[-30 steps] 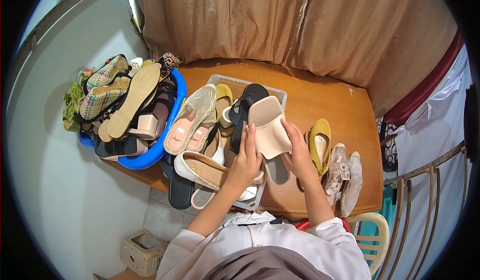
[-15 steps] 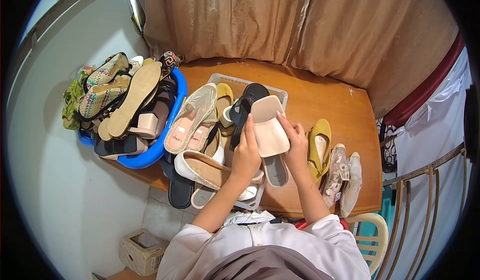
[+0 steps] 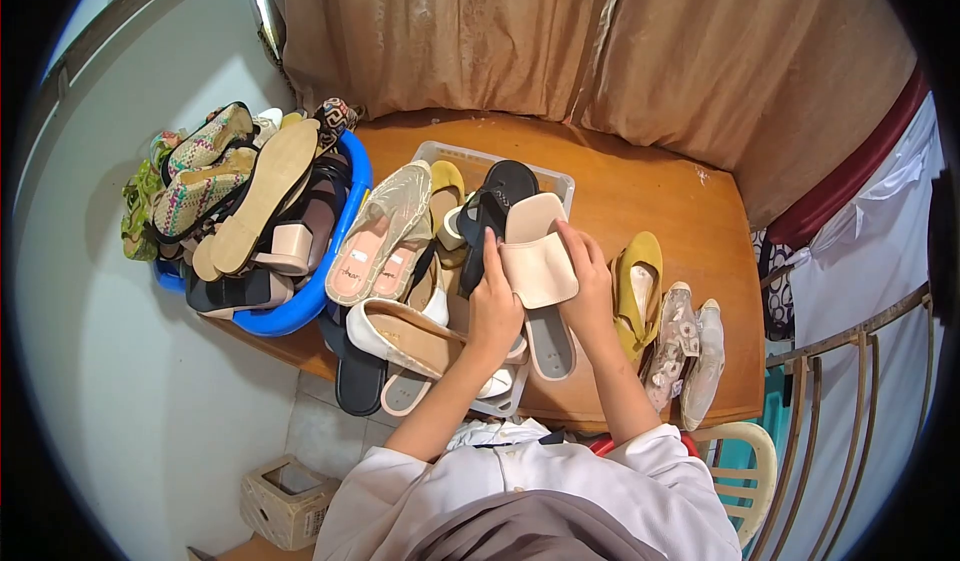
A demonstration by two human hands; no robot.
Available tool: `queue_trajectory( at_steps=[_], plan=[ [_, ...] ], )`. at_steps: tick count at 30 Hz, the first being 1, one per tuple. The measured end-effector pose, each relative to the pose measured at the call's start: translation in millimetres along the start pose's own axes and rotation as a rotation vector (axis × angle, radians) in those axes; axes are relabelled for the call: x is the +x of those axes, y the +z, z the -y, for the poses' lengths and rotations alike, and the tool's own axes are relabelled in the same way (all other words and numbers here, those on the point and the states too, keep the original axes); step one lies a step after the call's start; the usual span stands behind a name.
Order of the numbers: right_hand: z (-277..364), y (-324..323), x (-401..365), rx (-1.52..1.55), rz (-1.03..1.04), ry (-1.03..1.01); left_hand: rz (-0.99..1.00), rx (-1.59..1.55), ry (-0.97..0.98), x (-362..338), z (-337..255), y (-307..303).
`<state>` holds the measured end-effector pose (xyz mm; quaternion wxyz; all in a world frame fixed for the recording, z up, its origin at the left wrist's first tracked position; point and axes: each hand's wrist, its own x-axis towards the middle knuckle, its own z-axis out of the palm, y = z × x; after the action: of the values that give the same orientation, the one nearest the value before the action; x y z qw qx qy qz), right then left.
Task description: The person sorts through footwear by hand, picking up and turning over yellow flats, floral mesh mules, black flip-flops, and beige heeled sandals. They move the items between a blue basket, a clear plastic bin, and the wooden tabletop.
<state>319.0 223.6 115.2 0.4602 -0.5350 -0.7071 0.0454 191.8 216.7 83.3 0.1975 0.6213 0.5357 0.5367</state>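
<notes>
A beige slide sandal with a wide band is between my two hands, its grey-lined heel end toward me. My left hand grips the left edge of the band. On the opposite edge, my right hand has its fingers closed around the side. Just behind the slide, a black sandal lies in a clear plastic tray. Left of my left hand are a white shoe and a pair of pale espadrille slippers with pink insoles.
A blue basin heaped with shoes stands at the left of the wooden table. Mustard flats and lace-like shoes lie to the right. Behind the table hangs a brown curtain; a plastic chair is at lower right.
The slide sandal has tilted slightly in my hands, its band shifting a little away from me and more of the grey footbed showing. Both hands keep hold of it.
</notes>
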Motion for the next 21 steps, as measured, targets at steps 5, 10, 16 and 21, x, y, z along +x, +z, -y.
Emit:
queue_trajectory(
  at_steps=[5,10,16,21],
  plan=[
    [-5,4,2,0.064,-0.033,-0.049,0.105,0.17,-0.014,1,-7,-7],
    [-17,13,-3,-0.045,0.063,-0.045,0.12,0.202,-0.053,2,-3,-9],
    [-21,14,-3,-0.054,0.068,-0.015,0.074,0.063,-0.089,6,-1,-7],
    [-21,7,-2,0.164,0.069,0.035,0.096,-0.027,-0.08,7,19,-5]
  ],
)
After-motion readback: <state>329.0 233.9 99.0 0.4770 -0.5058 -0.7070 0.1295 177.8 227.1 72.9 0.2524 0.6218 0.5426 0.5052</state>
